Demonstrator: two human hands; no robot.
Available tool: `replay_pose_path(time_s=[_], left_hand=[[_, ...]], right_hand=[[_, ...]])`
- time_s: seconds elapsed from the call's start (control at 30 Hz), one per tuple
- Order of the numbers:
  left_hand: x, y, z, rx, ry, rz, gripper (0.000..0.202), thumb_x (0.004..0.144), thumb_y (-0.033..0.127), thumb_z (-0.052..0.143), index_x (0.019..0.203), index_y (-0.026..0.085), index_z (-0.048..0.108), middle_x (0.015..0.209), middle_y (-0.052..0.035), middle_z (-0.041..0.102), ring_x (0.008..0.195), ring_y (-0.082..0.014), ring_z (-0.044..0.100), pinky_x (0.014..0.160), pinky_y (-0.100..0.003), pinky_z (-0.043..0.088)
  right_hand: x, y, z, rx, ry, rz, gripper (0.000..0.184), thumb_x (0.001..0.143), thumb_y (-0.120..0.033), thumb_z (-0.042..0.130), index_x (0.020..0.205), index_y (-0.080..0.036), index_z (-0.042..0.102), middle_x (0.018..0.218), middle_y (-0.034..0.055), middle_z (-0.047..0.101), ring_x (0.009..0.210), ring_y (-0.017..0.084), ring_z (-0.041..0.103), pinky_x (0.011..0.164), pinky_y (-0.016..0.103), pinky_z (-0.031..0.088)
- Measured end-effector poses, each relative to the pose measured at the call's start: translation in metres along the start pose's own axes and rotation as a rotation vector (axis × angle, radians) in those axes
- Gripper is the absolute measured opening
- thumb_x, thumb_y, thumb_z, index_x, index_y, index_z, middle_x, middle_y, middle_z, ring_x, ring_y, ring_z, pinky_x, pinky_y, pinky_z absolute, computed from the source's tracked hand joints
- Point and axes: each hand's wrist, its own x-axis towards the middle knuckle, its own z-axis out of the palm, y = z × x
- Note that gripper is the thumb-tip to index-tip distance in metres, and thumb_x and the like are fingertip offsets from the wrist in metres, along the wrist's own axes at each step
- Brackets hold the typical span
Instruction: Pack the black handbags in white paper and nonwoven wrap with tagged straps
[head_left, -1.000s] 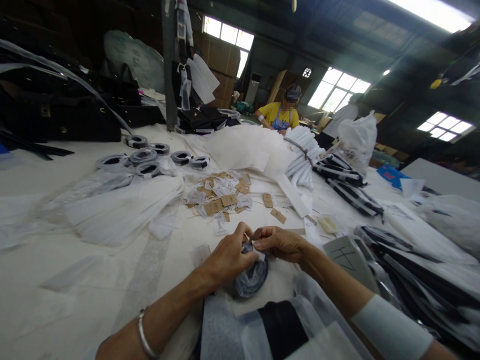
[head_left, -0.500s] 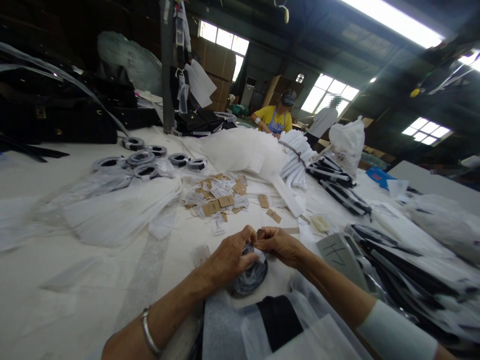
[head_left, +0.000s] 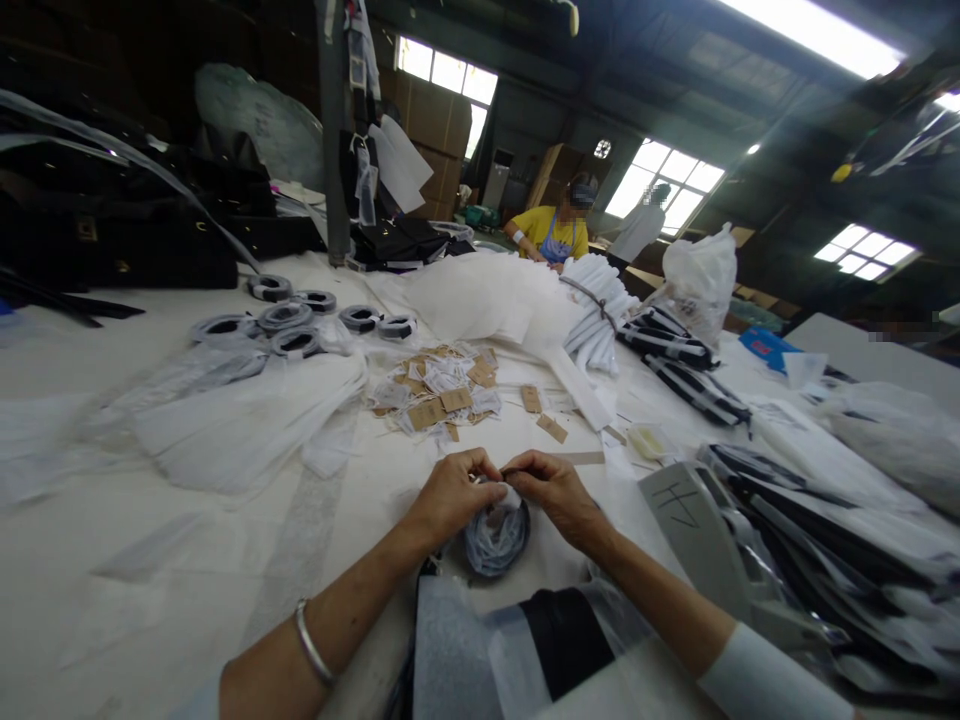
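Note:
A grey-black strap coil (head_left: 495,545), wrapped in clear film with a white band at its top, stands between my hands. My left hand (head_left: 459,497) grips the coil's upper left edge, thumb lying across the white band. Pinched at the top of the coil, the fingertips of my right hand (head_left: 556,497) close on a small dark piece, mostly hidden by the fingers. Both hands nearly touch there. Just below lies a grey, plastic-wrapped item with a black band (head_left: 566,645).
Brown and white tags (head_left: 439,395) are heaped ahead. More strap coils (head_left: 285,317) and clear bags (head_left: 247,425) lie left. A grey marked case (head_left: 694,535) and wrapped black straps (head_left: 810,540) are close on the right. A person in yellow (head_left: 551,232) works across the table.
My fingers have shifted slightly at the coil's top, and the right hand has turned in closer over it. The coil looks more upright and less covered by my left hand.

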Motion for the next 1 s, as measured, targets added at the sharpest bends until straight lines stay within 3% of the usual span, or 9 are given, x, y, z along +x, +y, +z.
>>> replay_pose_path(time_s=[0.2,0.33,0.43,0.7,1.0], left_hand=[[0.006,-0.014,0.002,-0.088,0.041,-0.005,0.02,0.062,0.026,0.07,0.07,0.019,0.053,0.063,0.0051,0.055,0.059,-0.0121,0.053,0.054,-0.022,0.037],[0.005,-0.017,0.003,-0.253,-0.047,-0.06,0.026,0.063,0.03,0.071,0.08,0.018,0.056,0.063,0.0057,0.055,0.056,-0.0105,0.053,0.054,-0.022,0.038],[0.004,-0.017,0.003,-0.379,-0.144,-0.14,0.028,0.061,0.026,0.071,0.084,0.017,0.057,0.063,0.0051,0.057,0.053,-0.0106,0.055,0.054,-0.022,0.039],[-0.001,-0.012,0.001,-0.404,-0.205,-0.201,0.029,0.062,0.026,0.073,0.086,0.015,0.061,0.075,-0.0001,0.064,0.063,-0.0114,0.06,0.061,-0.023,0.043],[0.001,-0.014,0.004,-0.322,-0.143,-0.193,0.025,0.059,0.024,0.072,0.08,0.015,0.061,0.067,0.0012,0.062,0.056,-0.0106,0.055,0.054,-0.022,0.039]], right_hand=[[-0.004,-0.001,-0.013,-0.383,-0.134,-0.271,0.011,0.084,-0.029,0.068,0.089,-0.022,0.076,0.085,0.0027,0.075,0.08,0.017,0.068,0.076,0.029,0.052],[-0.013,-0.005,-0.013,-0.613,-0.183,-0.475,0.019,0.092,-0.024,0.061,0.106,-0.025,0.074,0.102,0.0059,0.075,0.092,0.018,0.07,0.083,0.029,0.055],[-0.02,-0.004,-0.013,-0.737,-0.188,-0.548,0.024,0.096,-0.023,0.055,0.112,-0.024,0.072,0.106,0.0082,0.074,0.095,0.019,0.07,0.084,0.029,0.055],[-0.031,0.001,-0.018,-0.884,-0.191,-0.621,0.027,0.097,-0.026,0.051,0.116,-0.019,0.069,0.111,0.011,0.072,0.101,0.022,0.068,0.091,0.035,0.053],[-0.032,-0.004,-0.012,-0.684,-0.158,-0.444,0.022,0.087,-0.022,0.069,0.109,-0.024,0.073,0.106,0.0059,0.074,0.096,0.018,0.069,0.089,0.028,0.053]])
